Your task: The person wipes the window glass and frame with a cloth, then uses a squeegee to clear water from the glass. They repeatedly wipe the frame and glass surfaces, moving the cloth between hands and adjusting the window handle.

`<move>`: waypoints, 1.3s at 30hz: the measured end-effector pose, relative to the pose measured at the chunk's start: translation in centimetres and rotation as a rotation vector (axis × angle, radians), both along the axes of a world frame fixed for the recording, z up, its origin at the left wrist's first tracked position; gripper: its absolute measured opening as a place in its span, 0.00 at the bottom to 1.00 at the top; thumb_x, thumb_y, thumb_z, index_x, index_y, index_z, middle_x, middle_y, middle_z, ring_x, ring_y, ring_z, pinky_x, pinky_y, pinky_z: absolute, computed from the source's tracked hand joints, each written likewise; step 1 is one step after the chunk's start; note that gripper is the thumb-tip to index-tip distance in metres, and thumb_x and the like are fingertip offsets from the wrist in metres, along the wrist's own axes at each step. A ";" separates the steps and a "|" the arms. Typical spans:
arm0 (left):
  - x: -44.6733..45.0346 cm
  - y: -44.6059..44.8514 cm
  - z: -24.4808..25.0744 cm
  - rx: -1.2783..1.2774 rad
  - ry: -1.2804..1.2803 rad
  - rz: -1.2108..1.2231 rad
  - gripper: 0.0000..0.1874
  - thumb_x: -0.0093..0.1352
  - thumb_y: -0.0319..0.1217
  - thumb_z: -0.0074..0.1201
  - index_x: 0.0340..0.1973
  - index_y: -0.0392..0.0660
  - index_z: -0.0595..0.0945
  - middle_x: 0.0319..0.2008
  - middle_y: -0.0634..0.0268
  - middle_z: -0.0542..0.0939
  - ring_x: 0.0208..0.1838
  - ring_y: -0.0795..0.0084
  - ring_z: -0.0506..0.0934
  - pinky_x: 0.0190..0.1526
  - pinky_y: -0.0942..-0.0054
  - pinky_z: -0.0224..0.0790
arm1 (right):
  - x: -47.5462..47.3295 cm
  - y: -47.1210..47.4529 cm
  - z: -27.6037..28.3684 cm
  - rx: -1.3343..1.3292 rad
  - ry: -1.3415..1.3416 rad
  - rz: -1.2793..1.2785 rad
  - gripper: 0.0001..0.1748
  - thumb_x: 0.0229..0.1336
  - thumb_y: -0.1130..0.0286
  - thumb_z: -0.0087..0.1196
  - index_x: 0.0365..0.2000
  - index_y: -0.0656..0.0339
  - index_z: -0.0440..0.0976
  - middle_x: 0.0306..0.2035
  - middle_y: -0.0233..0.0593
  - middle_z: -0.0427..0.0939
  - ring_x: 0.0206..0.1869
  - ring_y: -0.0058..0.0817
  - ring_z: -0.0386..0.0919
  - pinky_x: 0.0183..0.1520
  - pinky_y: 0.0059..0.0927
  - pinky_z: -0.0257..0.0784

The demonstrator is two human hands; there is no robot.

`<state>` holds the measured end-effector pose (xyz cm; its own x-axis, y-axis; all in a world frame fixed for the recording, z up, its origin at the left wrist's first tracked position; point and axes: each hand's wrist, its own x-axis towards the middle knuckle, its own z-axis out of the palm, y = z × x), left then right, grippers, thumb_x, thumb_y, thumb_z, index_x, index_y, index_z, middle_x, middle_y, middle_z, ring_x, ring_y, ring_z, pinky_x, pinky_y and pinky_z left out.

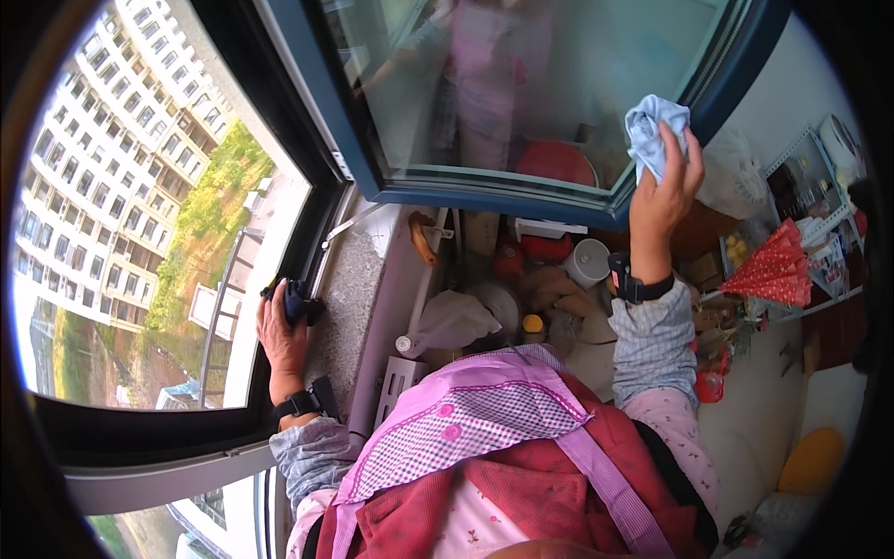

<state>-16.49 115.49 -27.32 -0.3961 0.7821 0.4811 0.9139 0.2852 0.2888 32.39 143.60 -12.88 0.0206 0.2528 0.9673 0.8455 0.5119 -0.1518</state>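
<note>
My right hand (663, 189) grips a crumpled light blue cloth (653, 129) against the lower right corner of an open casement sash (489, 202). The cloth lies over both the edge of the glass pane (601, 77) and the blue frame. My left hand (281, 339) is low on the left, its fingers round a dark bundled cloth (297, 304) at the black window frame (269, 112). Part of that bundle is hidden by the fingers. A metal stay arm (353, 223) links the sash to the frame.
A granite sill (349, 307) runs beside the opening, with buildings outside. Below the sash are a white bucket (587, 262), a plastic bag (454, 321) and a radiator (398, 388). A red dotted umbrella (772, 269) and a metal shelf rack (814, 175) stand right.
</note>
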 end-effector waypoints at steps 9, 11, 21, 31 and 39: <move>0.6 -0.2 0.0 -0.012 -0.034 0.073 0.41 0.57 0.26 0.63 0.69 0.61 0.72 0.58 0.58 0.79 0.70 0.49 0.69 0.70 0.51 0.57 | -10.6 -0.1 -8.6 -0.147 -0.364 0.196 0.18 0.62 0.69 0.56 0.49 0.35 0.83 0.56 0.25 0.75 0.58 0.36 0.72 0.62 0.43 0.65; 0.5 -0.3 0.1 -0.026 -0.057 0.065 0.42 0.56 0.26 0.63 0.69 0.61 0.71 0.59 0.58 0.78 0.70 0.50 0.68 0.70 0.51 0.58 | -10.0 0.6 -6.4 -0.123 -0.329 0.201 0.16 0.60 0.69 0.57 0.44 0.34 0.85 0.52 0.24 0.78 0.55 0.36 0.74 0.59 0.42 0.66; 0.9 -0.3 0.4 -0.024 -0.086 0.073 0.42 0.56 0.27 0.64 0.69 0.61 0.72 0.60 0.60 0.77 0.71 0.53 0.68 0.70 0.53 0.57 | -13.5 6.0 19.1 0.501 -0.037 0.094 0.26 0.53 0.80 0.59 0.51 0.41 0.82 0.55 0.32 0.79 0.54 0.41 0.76 0.57 0.43 0.68; 1.0 -0.4 0.9 -0.026 -0.069 0.077 0.40 0.57 0.31 0.66 0.67 0.59 0.73 0.57 0.61 0.78 0.70 0.54 0.68 0.70 0.54 0.56 | -23.8 1.4 3.6 0.132 -0.607 0.485 0.19 0.61 0.70 0.53 0.51 0.42 0.83 0.57 0.26 0.77 0.57 0.33 0.73 0.62 0.43 0.65; 1.1 0.2 1.1 0.098 -0.180 0.037 0.33 0.56 0.29 0.65 0.60 0.55 0.78 0.51 0.56 0.80 0.64 0.50 0.72 0.65 0.54 0.62 | -14.0 -0.8 -6.5 -0.442 -0.640 0.661 0.22 0.51 0.77 0.58 0.49 0.51 0.80 0.52 0.39 0.81 0.56 0.42 0.77 0.60 0.44 0.69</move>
